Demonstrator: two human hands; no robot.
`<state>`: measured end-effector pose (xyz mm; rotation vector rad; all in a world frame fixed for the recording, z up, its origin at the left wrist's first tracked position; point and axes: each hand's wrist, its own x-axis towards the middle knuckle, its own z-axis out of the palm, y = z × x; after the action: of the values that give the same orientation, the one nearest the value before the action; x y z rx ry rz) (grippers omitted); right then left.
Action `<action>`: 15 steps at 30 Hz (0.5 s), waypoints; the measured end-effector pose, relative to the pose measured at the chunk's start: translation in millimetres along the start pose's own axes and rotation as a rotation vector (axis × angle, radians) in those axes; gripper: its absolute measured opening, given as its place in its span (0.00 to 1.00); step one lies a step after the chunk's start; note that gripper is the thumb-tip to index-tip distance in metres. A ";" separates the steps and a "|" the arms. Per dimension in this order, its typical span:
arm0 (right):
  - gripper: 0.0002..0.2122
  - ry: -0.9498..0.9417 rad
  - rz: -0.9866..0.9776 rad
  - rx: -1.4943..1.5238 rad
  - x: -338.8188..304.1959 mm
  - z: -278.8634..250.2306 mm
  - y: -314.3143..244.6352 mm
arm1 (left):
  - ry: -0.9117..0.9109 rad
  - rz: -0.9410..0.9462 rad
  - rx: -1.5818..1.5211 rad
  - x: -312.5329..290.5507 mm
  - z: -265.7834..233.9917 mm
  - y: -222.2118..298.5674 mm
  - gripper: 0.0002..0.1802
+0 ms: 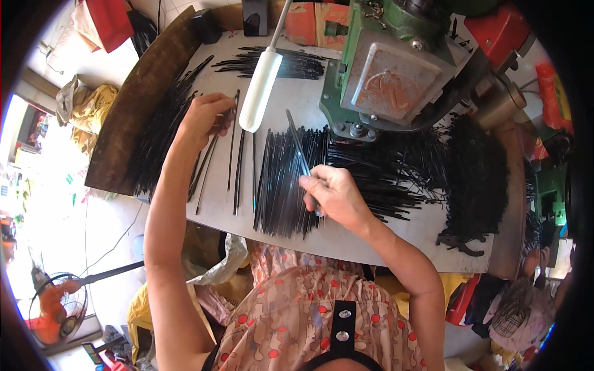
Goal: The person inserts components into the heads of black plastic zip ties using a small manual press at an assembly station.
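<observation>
We see a sorting step in hand: thin black rods get picked out and laid in rows on the grey counter [371, 238]. The left hand [203, 117] sits at the upper left of the counter, its fingers closed around the top end of a few thin black rods [210, 157] that trail down toward the near edge. The right hand [331, 195] rests over the big fanned bundle of rods [281, 182] at mid-counter, fingers pinched on a single rod [297, 142] that sticks up and away from the palm.

Judging from this, the sorting is midway: a few loose rods [238, 170] lie singly between the two hands, while large heaps wait. The next move calls for a fine pinch and keeping the single rod clear of the bundle so it doesn't drag neighbours.

Containers: we see none as such. Rods lie bare on the counter, with a dark pile [164, 123] along the left edge, another pile [278, 62] at the far side, and a tangled heap [476, 179] on the right. A green machine [396, 68] stands at the far right, and a white handle [260, 86] hangs over the counter.
</observation>
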<state>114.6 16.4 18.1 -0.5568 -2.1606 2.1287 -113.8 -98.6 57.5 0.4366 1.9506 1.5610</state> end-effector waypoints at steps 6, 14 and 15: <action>0.13 -0.073 0.026 -0.196 -3.6 18.3 -8.1 | -0.092 -0.080 0.399 -23.1 27.7 -24.2 0.08; 0.12 0.114 -0.588 -0.871 -40.2 4.3 7.9 | 0.020 0.114 0.562 -42.0 19.4 -32.3 0.15; 0.13 0.173 -0.588 -0.968 -45.5 -0.2 11.3 | -0.006 0.127 0.547 -46.2 15.8 -31.9 0.16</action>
<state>159.5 3.0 16.5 -0.0746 -2.6755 0.6641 -64.8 -122.0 36.1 0.7959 2.3744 1.0708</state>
